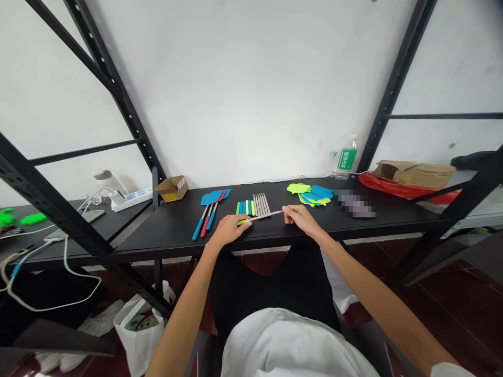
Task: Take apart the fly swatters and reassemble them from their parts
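Observation:
My left hand is closed around a yellow-green handle near the table's front edge. A thin metal rod runs from that handle to my right hand, whose fingers pinch its far end. Just behind the rod lie several blue, green and yellow handles in a row, beside a row of bare metal rods. To the left are several fly swatters with blue and red heads. Flat blue and yellow-green swatter heads are piled behind my right hand.
A small open cardboard box stands at the back left of the black table. At the right are a water bottle, a blurred item and a brown package on red plastic. Black shelf posts rise on both sides.

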Tool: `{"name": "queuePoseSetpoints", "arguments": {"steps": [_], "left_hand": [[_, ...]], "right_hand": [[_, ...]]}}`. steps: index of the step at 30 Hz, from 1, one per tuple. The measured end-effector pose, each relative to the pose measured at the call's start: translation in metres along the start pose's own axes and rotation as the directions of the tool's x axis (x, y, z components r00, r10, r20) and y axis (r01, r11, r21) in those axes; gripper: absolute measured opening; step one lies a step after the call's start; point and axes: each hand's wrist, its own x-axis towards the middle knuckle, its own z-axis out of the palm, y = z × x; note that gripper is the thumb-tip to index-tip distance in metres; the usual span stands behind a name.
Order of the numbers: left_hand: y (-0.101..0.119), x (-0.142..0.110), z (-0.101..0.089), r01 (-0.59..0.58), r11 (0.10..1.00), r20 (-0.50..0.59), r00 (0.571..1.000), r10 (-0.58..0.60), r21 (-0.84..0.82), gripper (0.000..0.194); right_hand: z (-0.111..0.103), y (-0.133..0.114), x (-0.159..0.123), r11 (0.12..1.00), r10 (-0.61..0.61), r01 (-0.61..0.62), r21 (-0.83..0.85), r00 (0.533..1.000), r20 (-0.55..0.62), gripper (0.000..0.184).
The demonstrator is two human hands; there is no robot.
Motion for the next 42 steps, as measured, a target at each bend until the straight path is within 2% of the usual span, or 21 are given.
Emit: {"name": "queuePoseSetpoints", "arguments": {"steps": [3,7,13,42], "left_hand": [[0.0004,-0.0004,-0.0006,-0.002,1.0,-0.003,1.0,0.002,-0.012,0.041],[0.0027,-0.0005,-0.0024,0.017,1.0,0.005,1.0,-0.017,-0.022,0.043],[0.0047,-0.0009,-0.0037,0.017,1.0,0.012,1.0,-0.017,-0.007,0.042],[0.006,-0.0009,-0.0038,0.015,1.0,0.015,1.0,-0.016,0.013,0.043]], "right_hand": [[0.001,-0.0001,0.0,1.0,0.014,-0.014,0.025,1.0,-0.004,0.048],[0.0013,-0.0001,-0.0001,0.997,0.049,-0.048,0.068,0.998,-0.026,0.036],[0.0004,-0.001,-0.0013,0.991,0.047,-0.045,0.124,0.999,-0.012,0.033],[0.0011,-0.0065,-0.003,0.998,0.022,-0.023,0.064,1.0,0.006,0.034]]}}
